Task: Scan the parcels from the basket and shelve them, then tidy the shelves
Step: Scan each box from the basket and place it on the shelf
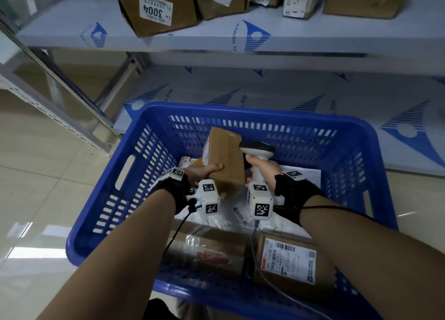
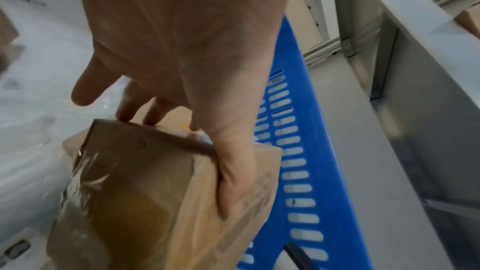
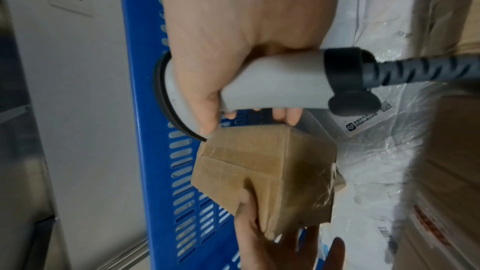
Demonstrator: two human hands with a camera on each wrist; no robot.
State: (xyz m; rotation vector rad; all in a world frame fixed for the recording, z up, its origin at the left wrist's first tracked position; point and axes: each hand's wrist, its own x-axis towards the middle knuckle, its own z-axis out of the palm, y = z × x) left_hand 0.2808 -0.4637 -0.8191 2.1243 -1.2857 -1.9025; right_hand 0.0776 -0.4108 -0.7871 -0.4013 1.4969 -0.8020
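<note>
Both forearms reach fwd and down into the blue basket (image 1: 154, 117), wrists side by side. Left hand (image 1: 204, 170) grips a small brown cardboard parcel (image 1: 225, 156), thumb across the near face, fingers wrapped under the far side; parcel is tilted, one end raised toward the basket's far wall, held clear of the contents below. Left wrist view: thumb pressed along the parcel's (image 2: 155, 192) taped edge, fingers (image 2: 130, 108) tucked behind its top corner.

Right hand (image 1: 262, 168) is closed round the grip of a grey handheld barcode scanner (image 1: 257, 151), head up, just beside the parcel's right edge, w/ its cable (image 1: 262, 259) trailing back toward the person. Right wrist view: thumb over the scanner (image 3: 272, 87) neck, fingertips curled under the handle, scanner head close above the parcel (image 3: 265, 171).

Basket contents: white poly mailers (image 1: 296, 175) across the middle, a film-wrapped brown box (image 1: 209, 254) near-left, a brown box w/ white shipping label (image 1: 291, 259) near-right.

Upper shelf (image 1: 192, 40): row of brown parcels, one labelled 3004 (image 1: 156, 9). Basket sits against the lower shelf (image 1: 265, 88).
</note>
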